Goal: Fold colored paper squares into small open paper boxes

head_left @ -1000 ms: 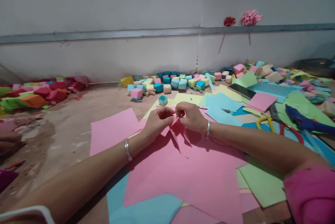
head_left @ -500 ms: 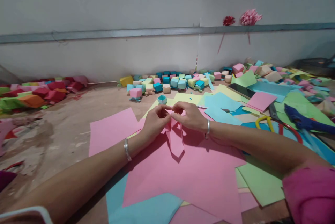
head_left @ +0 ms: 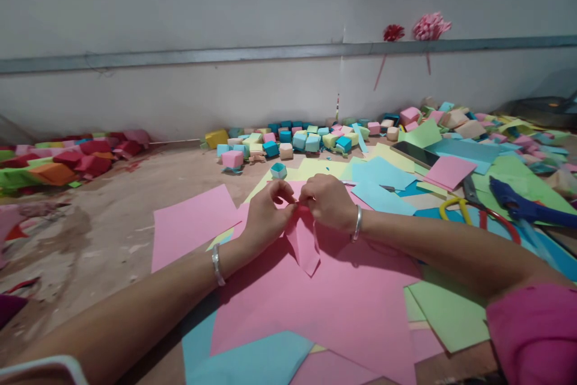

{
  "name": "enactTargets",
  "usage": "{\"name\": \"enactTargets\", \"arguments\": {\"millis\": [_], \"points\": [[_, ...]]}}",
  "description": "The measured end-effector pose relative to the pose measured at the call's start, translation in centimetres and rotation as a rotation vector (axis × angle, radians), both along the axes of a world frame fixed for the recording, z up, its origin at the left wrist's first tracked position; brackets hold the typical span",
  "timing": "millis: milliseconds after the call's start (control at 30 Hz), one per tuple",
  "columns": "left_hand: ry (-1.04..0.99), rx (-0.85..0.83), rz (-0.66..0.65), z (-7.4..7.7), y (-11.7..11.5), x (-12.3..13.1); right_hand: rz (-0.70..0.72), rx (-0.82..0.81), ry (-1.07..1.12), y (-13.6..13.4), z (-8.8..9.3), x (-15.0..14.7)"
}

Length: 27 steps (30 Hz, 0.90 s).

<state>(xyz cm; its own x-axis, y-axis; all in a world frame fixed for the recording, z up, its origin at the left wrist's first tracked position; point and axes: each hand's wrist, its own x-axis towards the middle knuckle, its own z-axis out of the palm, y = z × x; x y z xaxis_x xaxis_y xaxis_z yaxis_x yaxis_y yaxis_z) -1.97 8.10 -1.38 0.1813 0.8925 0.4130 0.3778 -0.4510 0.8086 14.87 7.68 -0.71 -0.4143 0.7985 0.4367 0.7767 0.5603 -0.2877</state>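
Observation:
A folded piece of pink paper [head_left: 305, 247] hangs from my fingertips, its pointed end toward me, above large pink sheets [head_left: 315, 307]. My left hand [head_left: 269, 211] pinches its upper left edge between thumb and fingers. My right hand [head_left: 329, 205], fingers curled in, grips the upper right edge, close against the left fingertips. The top of the folded piece is partly hidden behind my fingers. Just beyond my hands stands a small open teal paper box [head_left: 278, 170]. Left of my left hand lies a flat pink sheet [head_left: 193, 223].
Small paper cubes [head_left: 285, 151] line the wall, with red and orange ones [head_left: 92, 164] at left. To the right lie scissors [head_left: 469, 211], a blue-handled tool [head_left: 532, 205], a phone [head_left: 415, 154] and coloured sheets [head_left: 383, 175]. Paper flowers [head_left: 431, 26] hang at the wall rail.
My right hand has turned, its fingers curling in more tightly on the paper. The folded piece has tilted, its pointed end shifting slightly right. My left hand stays nearly in place.

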Motion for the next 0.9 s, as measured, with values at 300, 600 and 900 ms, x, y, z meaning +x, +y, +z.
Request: {"name": "enactTargets", "arguments": {"millis": [300, 600, 900], "points": [[0.065, 0.181, -0.042, 0.3, -1.9, 0.5, -0.041, 0.007, -0.22, -1.5, 0.8, -0.6], [-0.647, -0.524, -0.217, 0.2, -0.3, 0.5, 0.062, 0.096, 0.145, -0.1, -0.3, -0.3], [-0.518, -0.921, -0.28, 0.4, -0.3, 0.5, 0.025, -0.134, 0.006, -1.2, 0.6, -0.4]]}}
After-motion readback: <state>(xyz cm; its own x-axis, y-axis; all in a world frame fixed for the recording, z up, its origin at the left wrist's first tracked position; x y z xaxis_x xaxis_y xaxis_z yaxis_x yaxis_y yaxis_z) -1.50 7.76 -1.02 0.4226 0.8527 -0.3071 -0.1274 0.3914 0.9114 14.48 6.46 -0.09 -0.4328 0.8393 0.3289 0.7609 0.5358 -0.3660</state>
